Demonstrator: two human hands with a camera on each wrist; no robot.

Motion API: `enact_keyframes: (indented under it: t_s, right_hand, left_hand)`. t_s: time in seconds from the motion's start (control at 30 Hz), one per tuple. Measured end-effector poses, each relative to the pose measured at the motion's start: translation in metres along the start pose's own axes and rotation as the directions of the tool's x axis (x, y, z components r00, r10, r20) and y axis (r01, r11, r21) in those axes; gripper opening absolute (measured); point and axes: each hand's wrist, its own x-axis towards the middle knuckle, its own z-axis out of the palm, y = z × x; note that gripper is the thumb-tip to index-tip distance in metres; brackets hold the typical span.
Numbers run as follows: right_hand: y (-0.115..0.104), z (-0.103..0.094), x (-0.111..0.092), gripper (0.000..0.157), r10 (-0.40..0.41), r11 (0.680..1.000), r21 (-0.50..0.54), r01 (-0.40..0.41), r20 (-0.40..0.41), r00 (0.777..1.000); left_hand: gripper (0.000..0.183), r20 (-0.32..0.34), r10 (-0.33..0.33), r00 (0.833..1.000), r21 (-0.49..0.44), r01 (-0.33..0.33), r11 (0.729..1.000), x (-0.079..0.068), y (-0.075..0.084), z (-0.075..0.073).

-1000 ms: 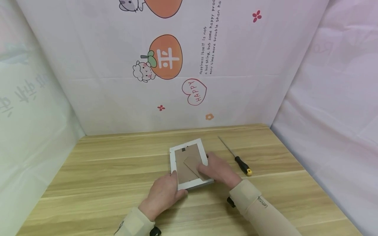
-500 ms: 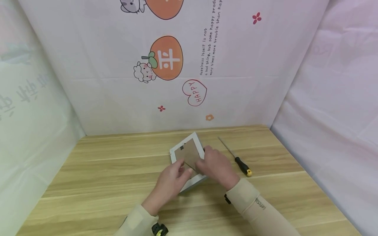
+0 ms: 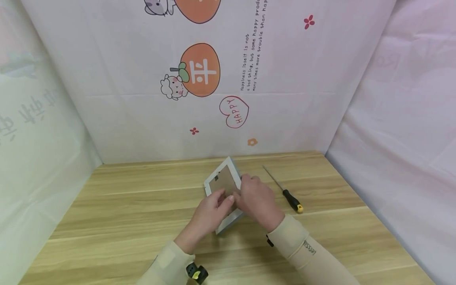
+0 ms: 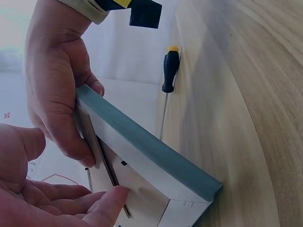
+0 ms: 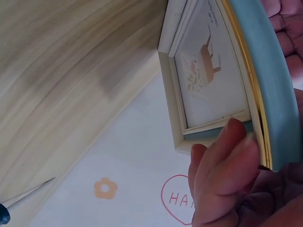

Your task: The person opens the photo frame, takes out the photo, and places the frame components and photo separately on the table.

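A picture frame (image 3: 232,174), white at the back with a light-blue outer edge, is held tilted above the wooden table. My right hand (image 3: 258,202) grips its right side, fingers wrapped over the front and thumb on the back. My left hand (image 3: 210,211) is at the brown backing board (image 3: 223,180). In the left wrist view, a fingertip touches the edge of the thin stand flap (image 4: 106,163), with the thumb apart from the fingers. The right wrist view shows the front, where a printed picture (image 5: 208,80) sits inside a cream inner border.
A screwdriver (image 3: 292,200) with a black and yellow handle lies on the wooden table (image 3: 142,206), right of my right hand. White printed cloth (image 3: 285,99) hangs behind the table and along both sides.
My left hand has left the frame's lower left edge and moved onto its back by the stand flap. The frame has turned and tipped up more steeply in my right hand.
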Motion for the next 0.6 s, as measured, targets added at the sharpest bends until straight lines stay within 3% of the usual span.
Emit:
enact_keyframes:
  t_s: [0.43,0.6]
  right_hand:
    - [-0.009,-0.005,-0.006,0.019,-0.126,0.990,-0.070,0.118,-0.108,0.986]
    - [-0.016,-0.008,-0.007,0.031,-0.140,0.987,-0.092,0.132,-0.086,0.986]
  left_hand:
    - [0.054,-0.019,0.016,1.000,0.009,-0.016,1.000,0.001,0.005,-0.002]
    - [0.062,-0.025,-0.009,1.000,-0.008,0.009,1.000,-0.002,0.007,-0.006]
